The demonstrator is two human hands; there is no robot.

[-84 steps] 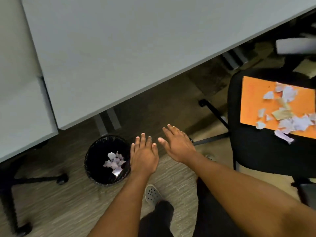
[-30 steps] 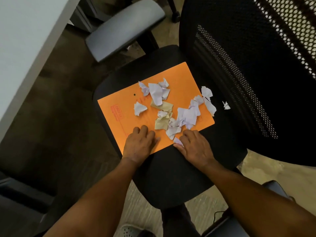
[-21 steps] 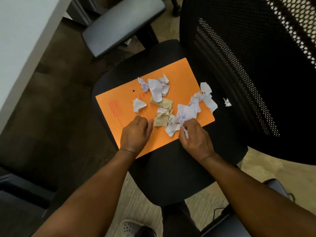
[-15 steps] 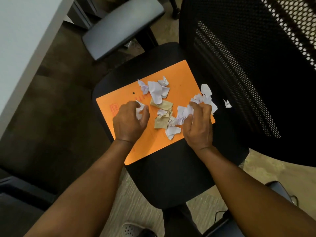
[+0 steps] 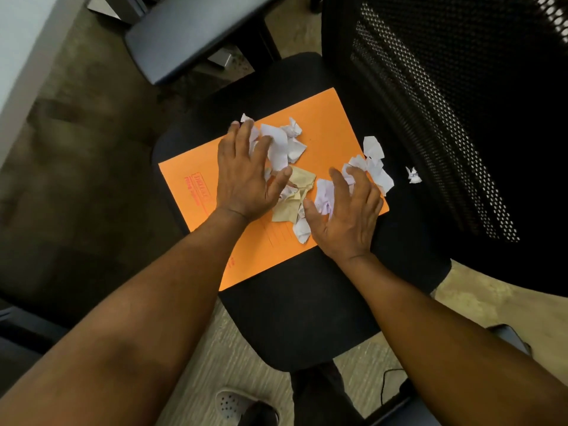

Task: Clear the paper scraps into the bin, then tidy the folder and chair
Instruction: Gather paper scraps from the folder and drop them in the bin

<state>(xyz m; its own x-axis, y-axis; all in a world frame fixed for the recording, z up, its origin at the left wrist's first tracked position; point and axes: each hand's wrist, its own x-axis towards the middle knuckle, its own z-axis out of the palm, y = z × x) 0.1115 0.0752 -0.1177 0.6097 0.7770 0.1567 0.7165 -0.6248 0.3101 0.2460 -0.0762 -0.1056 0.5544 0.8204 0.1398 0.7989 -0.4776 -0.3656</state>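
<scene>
An orange folder lies on the black chair seat. Crumpled white paper scraps and a tan scrap are heaped on its middle. More white scraps lie at its right edge, and one stray scrap sits on the seat beside the backrest. My left hand lies flat with its fingers spread over the left of the heap. My right hand is cupped over scraps on the right, fingers bent and apart. The bin is out of view.
The chair's mesh backrest rises at the right. A grey armrest sits behind the seat. A white desk edge runs along the upper left. My shoe is on the floor below the seat.
I turned from the bin to the chair. Both hands moved up the folder onto the scraps; in the last half second the left hand slid further up and flattened, and the right opened over its pile.
</scene>
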